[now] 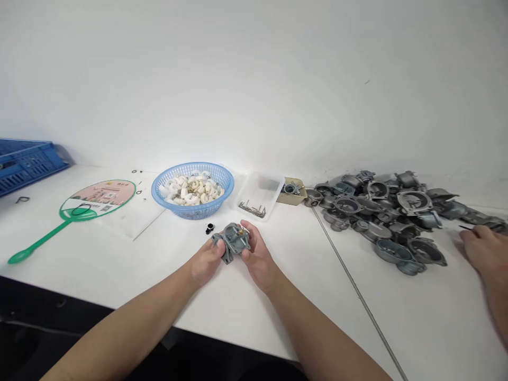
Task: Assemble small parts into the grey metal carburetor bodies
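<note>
My left hand (pixel 208 259) and my right hand (pixel 257 255) are both closed around a grey cast-metal carburetor body (pixel 237 239) above the front part of the table. Its open cavity faces up, with a small brass-coloured piece inside. My left thumb presses on the flanged side, and my right thumb lies along the rim. Just behind my left hand is a small black part (pixel 209 228) on the table. Farther back stands a blue basket (pixel 192 212) full of white plastic floats (pixel 192 188). A clear tray (pixel 271 203) beside it contains thin metal pins (pixel 253 210).
Grey metal castings (pixel 381 203) lie heaped on the right. A thin rod (pixel 357 288) crosses the table, with another person's hand (pixel 482 248) beyond. A yellowish box (pixel 291 198) holds metal parts. Leftward are a green-edged fan (pixel 101 198), several black rings and a blue crate (pixel 35 164).
</note>
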Action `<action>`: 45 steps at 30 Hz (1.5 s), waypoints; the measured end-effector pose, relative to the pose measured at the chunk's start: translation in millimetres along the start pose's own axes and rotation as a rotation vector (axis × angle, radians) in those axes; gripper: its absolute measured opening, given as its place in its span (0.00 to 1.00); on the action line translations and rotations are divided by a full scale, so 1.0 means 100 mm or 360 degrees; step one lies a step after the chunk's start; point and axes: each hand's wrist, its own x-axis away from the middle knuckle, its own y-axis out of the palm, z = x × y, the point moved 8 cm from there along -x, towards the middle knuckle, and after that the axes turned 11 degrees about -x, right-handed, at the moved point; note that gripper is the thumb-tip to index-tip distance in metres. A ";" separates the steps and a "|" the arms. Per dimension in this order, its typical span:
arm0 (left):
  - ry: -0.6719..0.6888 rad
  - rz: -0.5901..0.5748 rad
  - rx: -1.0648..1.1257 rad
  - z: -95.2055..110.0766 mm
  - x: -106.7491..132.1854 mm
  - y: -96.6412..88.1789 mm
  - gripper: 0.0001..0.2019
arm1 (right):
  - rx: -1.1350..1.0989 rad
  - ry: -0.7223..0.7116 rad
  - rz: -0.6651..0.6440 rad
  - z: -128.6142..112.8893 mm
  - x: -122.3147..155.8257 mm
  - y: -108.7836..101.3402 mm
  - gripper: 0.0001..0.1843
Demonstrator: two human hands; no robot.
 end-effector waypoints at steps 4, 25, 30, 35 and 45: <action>-0.0049 -0.0135 -0.0315 -0.04 0.05 0.03 0.32 | -0.0083 0.0061 -0.0197 -0.09 0.03 0.14 0.36; 0.0165 0.0869 -0.1456 0.47 -0.20 -0.23 0.11 | -0.0031 -0.0121 0.0041 -0.12 -0.06 -0.30 0.25; 0.0041 0.0221 -0.2197 0.59 -0.96 0.17 0.11 | -0.0074 -0.0144 -0.0097 0.00 -0.04 -0.22 0.21; -0.0106 -0.0220 -0.2511 0.28 -1.56 0.22 0.09 | -0.0095 -0.0155 -0.0193 0.04 -0.01 -0.12 0.20; -0.0361 -0.0891 -0.2959 -0.35 -1.83 0.18 0.12 | 0.0021 -0.0129 -0.0108 0.10 -0.01 -0.15 0.22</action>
